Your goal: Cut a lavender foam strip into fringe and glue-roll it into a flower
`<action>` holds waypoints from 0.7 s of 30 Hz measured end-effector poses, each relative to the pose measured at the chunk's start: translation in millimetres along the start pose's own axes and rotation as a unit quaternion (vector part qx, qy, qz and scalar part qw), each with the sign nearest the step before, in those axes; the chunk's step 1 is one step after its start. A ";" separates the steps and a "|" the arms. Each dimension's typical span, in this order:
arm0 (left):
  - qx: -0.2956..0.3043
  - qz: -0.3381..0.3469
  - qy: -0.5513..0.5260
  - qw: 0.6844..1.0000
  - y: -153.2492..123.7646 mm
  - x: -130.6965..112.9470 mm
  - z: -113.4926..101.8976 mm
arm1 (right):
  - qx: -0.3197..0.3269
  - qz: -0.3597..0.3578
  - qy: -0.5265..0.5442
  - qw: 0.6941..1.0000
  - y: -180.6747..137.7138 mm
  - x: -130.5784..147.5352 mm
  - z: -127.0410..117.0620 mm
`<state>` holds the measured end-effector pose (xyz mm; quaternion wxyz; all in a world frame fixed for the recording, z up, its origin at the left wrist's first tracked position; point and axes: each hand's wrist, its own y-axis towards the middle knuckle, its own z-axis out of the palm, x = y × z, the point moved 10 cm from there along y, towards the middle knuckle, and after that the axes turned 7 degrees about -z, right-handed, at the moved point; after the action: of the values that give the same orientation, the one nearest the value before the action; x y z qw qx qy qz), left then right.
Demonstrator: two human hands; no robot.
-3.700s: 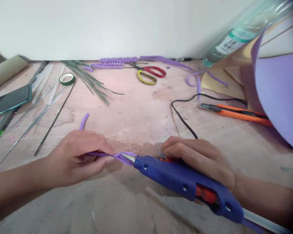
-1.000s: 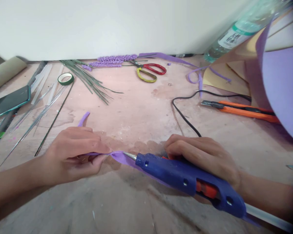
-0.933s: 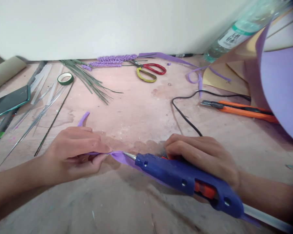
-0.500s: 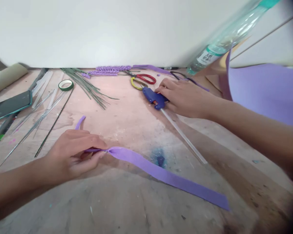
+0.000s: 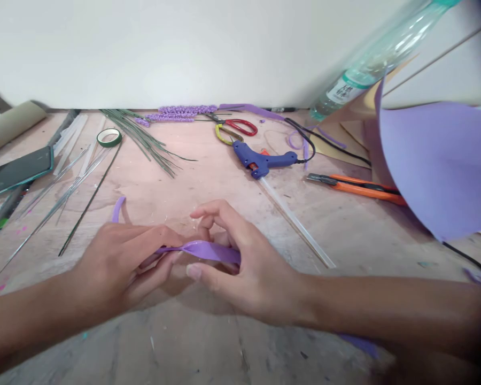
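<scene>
Near the front middle of the table, a purple strip (image 5: 210, 251) is pinched between the thumb and fingers of my left hand (image 5: 122, 256). It is twisted narrow at the pinch and widens toward the right. One thin end sticks up behind my left hand. My right hand (image 5: 248, 262) curves around the strip with thumb and fingers apart; whether the palm touches it I cannot tell. The strip's far end shows below my right forearm. Beyond my hands lies a blue glue gun (image 5: 264, 159) with a clear glue stick (image 5: 296, 222) in its back.
Scissors (image 5: 240, 127) lie behind the glue gun, an orange utility knife (image 5: 356, 187) to its right. Green wires (image 5: 144, 139), green tape (image 5: 109, 138) and a phone (image 5: 18, 172) lie at left. A purple sheet (image 5: 441, 166) and a leaning bottle (image 5: 369, 69) are at right.
My right hand has let go of the glue gun, which stays on the table, and has come down left to the purple strip. My left hand still pinches the strip.
</scene>
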<state>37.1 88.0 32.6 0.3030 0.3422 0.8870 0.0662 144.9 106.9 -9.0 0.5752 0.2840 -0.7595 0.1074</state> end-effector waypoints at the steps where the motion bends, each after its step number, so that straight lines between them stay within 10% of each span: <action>1: -0.007 0.005 0.008 1.000 -0.6 -1.5 -1.0 | -0.014 -0.013 -0.001 1.000 0.8 0.2 -3.2; 12: -0.004 0.067 -0.002 0.998 -9.2 -17.6 -5.1 | -0.049 -0.215 -0.104 0.970 -16.4 41.6 -15.7; 21: 0.031 0.053 0.015 0.998 -8.2 -19.8 -3.9 | -0.040 -0.225 -0.067 0.971 -17.8 42.6 -13.0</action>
<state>41.7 69.3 42.8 0.2751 0.3967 0.8737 0.0593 157.8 85.6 31.9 0.5437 0.4312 -0.7161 -0.0747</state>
